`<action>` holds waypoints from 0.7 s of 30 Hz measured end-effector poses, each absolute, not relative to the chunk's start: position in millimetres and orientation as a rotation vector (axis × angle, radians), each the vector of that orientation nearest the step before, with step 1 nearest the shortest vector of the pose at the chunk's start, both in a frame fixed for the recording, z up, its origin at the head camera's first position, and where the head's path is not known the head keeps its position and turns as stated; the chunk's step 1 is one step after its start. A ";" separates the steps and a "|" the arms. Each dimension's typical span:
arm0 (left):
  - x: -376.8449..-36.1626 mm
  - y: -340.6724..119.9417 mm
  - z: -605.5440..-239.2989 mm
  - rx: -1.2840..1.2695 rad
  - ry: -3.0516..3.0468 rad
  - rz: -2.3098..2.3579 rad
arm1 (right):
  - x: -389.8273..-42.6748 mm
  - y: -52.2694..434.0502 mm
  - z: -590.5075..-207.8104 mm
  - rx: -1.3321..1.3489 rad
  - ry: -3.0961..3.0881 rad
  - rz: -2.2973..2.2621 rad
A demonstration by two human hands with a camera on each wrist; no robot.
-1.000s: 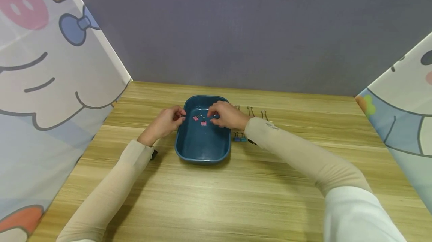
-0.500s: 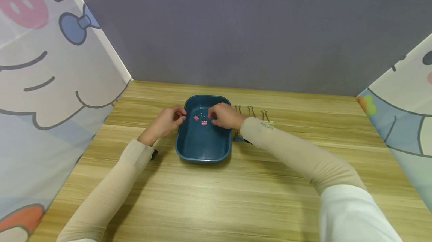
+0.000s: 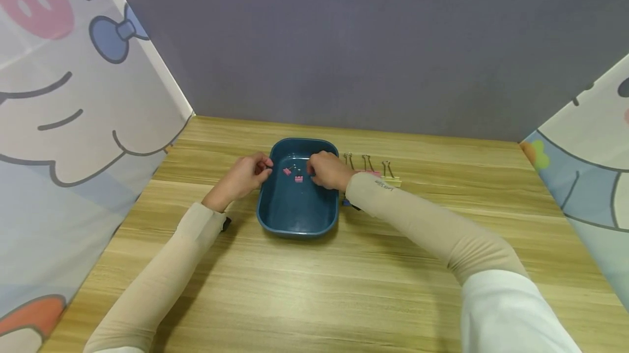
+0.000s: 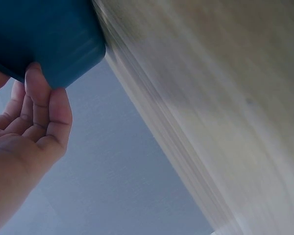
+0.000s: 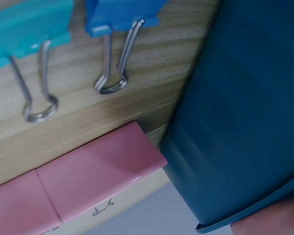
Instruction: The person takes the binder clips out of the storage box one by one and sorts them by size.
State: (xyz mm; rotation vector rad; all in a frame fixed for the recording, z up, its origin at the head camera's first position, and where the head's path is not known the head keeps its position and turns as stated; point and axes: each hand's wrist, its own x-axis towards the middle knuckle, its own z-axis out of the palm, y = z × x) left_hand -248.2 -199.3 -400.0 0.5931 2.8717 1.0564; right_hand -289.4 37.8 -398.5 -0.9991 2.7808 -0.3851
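Note:
A dark blue tray [image 3: 275, 216] sits mid-table with two small pink clips [image 3: 287, 171] lying in its far end. My left hand [image 3: 244, 175] holds the tray's far left rim; in the left wrist view its fingers [image 4: 36, 93] press the tray's outer wall [image 4: 54, 44]. My right hand [image 3: 326, 170] hovers over the far right rim with its fingers curled down into the tray. What they hold, if anything, is hidden. The right wrist view shows the tray's outer wall [image 5: 245, 122] with binder clips beside it.
Binder clips lie right of the tray: pink [image 3: 367, 171], yellow [image 3: 391, 180], blue [image 5: 122, 14], teal [image 5: 24, 29], and pink ones [image 5: 98, 176] nearer the wall. Cartoon-printed screens [image 3: 64, 123] stand at both sides, with a grey wall behind. The wooden table [image 3: 314, 287] stretches toward me.
My right hand and forearm have shifted slightly left and back over the tray. The left hand keeps its hold, and the two pink clips have not moved.

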 end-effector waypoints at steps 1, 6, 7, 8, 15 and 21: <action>-248.2 -199.2 -400.0 0.592 2.872 1.057 | -289.1 37.7 -398.1 -0.997 2.785 -0.384; -249.3 -199.2 -401.1 0.596 2.867 1.065 | -287.6 37.8 -397.5 -0.990 2.800 -0.362; -249.6 -199.3 -401.2 0.599 2.865 1.066 | -287.3 37.9 -397.6 -0.986 2.803 -0.354; -250.0 -199.3 -401.4 0.602 2.863 1.067 | -287.2 37.9 -397.6 -0.983 2.805 -0.348; -249.0 -198.1 -399.8 0.597 2.855 1.065 | -286.3 36.5 -398.3 -0.984 2.817 -0.299; -247.7 -196.9 -400.1 0.583 2.856 1.064 | -286.1 36.3 -401.4 -1.011 2.825 -0.321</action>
